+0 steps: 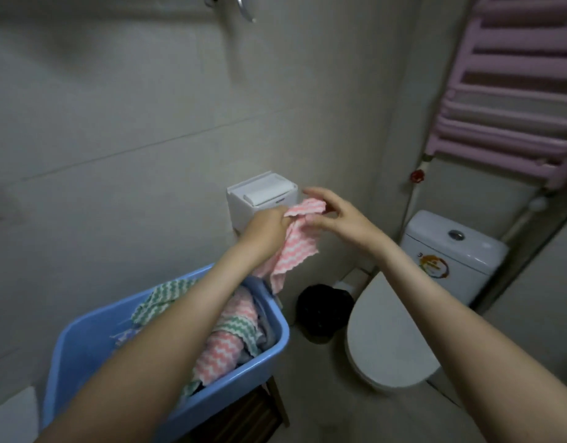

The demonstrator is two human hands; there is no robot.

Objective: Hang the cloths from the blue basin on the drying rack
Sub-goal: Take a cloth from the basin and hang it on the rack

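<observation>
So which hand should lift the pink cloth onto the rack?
Probably the right hand: it pinches the pink cloth on the side nearest the drying rack. The left hand grips it nearer the blue basin.

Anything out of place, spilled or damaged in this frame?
Nothing stands out. The left hand and right hand hold a pink zigzag cloth above the blue basin; the other cloths lie heaped inside it, none spilled. The drying rack on the wall looks intact, with no cloth visible on it.
</observation>
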